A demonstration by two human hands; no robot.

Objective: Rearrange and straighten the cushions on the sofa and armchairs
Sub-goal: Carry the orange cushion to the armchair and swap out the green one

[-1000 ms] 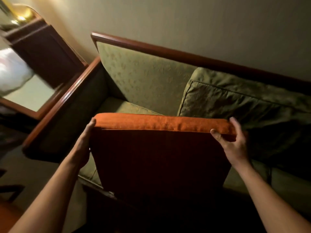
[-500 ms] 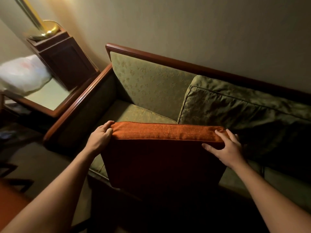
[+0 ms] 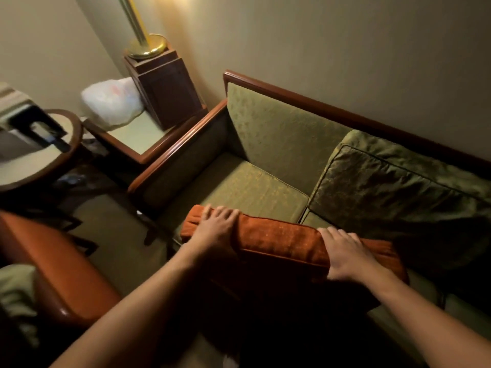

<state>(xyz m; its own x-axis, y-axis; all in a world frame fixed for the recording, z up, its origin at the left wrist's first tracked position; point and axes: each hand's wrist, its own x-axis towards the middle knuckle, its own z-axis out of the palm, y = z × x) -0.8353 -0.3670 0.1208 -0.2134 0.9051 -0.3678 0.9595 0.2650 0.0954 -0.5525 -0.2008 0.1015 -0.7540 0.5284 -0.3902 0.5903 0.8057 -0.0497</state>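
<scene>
An orange cushion (image 3: 279, 240) stands on edge at the front of the green sofa (image 3: 239, 187), its top edge tilted down to the right. My left hand (image 3: 215, 227) grips the top edge near its left end, fingers curled over the far side. My right hand (image 3: 345, 253) grips the same edge toward its right end. A large green back cushion (image 3: 393, 187) leans crumpled against the sofa back on the right. The left seat and backrest are bare. The orange cushion's lower part is lost in shadow.
The sofa's wooden armrest (image 3: 180, 147) borders a side table with a dark wooden box (image 3: 164, 86), a brass lamp base and a white plastic bag (image 3: 111, 102). A round table (image 3: 39, 166) and an orange armchair (image 3: 58, 264) with a green cushion (image 3: 16, 288) stand at the left.
My hands have shifted from the cushion's side corners onto its top edge. The cushion has sunk lower and tilted, and my view has swung left to show the armchair and round table.
</scene>
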